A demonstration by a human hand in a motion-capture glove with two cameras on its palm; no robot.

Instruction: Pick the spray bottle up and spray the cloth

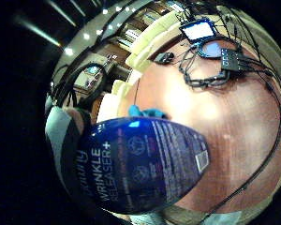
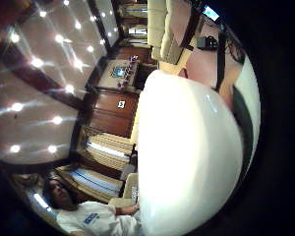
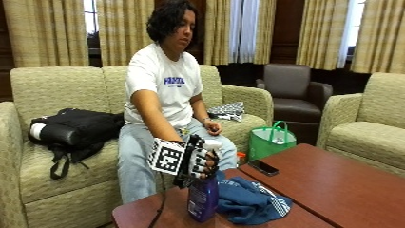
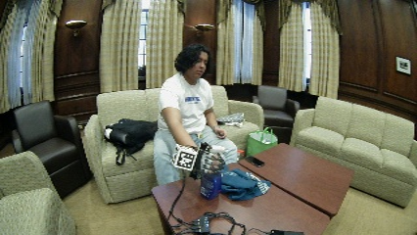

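hand curled round bottle neck | bottle upright on table, just beside cloth; seemingly unlifted | done: grasp; left: lift, aim, spray

You have one spray bottle in your hand, one blue cloth just beside it, and one phone beyond on the tabletop.

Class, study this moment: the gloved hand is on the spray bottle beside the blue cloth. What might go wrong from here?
1. The right hand grips the spray bottle at its white head, so the long body may swing.
2. The nozzle's direction is unclear; spray might miss the cloth and wet the table.
3. The phone nearby could catch mist.
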